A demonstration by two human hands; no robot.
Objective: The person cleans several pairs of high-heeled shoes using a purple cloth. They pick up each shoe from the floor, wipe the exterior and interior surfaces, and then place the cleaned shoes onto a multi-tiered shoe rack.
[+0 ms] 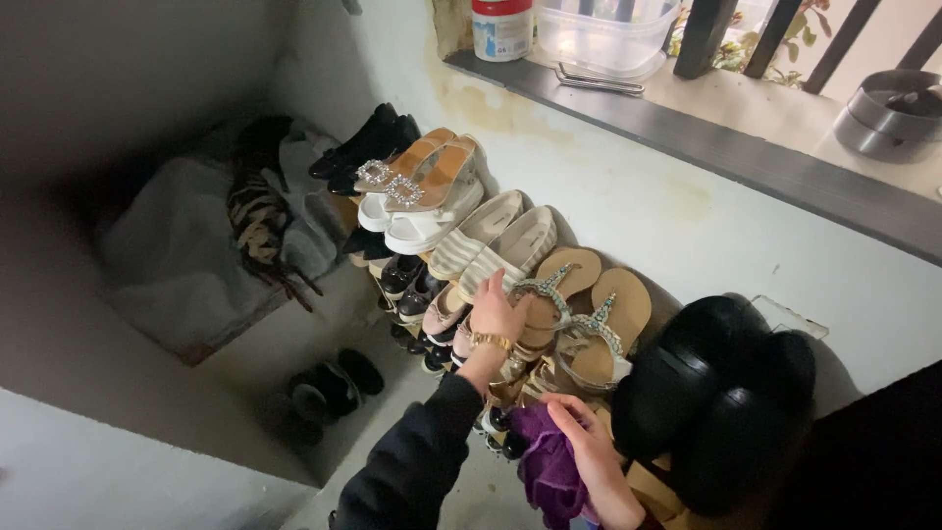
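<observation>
Head view: left hand (497,312) stretched out from a dark sleeve, gold bracelet (491,342) at the wrist, fingers spread narrow over the toe of a tan beaded sandal (551,294) on the top tier of a crowded shoe rack (643,486). Right hand (589,447) lower down, just in front of that sandal, closed loosely on a bunched purple cloth (545,469). Second sandal of the pair (606,329) lying just right of the first, touching it.

For a clean job, judged from the pose: sandal best steadied at the toe by the left hand, cloth brought flat across the footbed, beaded straps handled lightly to avoid snagging.

Left of the sandal, a pair of cream striped slip-ons (496,240); beyond those, white platform sandals (417,221) with clear jewelled mules (422,169) stacked on top, then black heels (363,147). Right of the sandal, a pair of bulky black clogs (716,393), close enough to crowd the working elbow. Below the sandal, darker shoes packed on lower tiers; a black pair (329,385) apart on the floor. Far above, on the window ledge (687,137), a clear plastic tub (603,34) and a red-lidded canister (501,27).
</observation>
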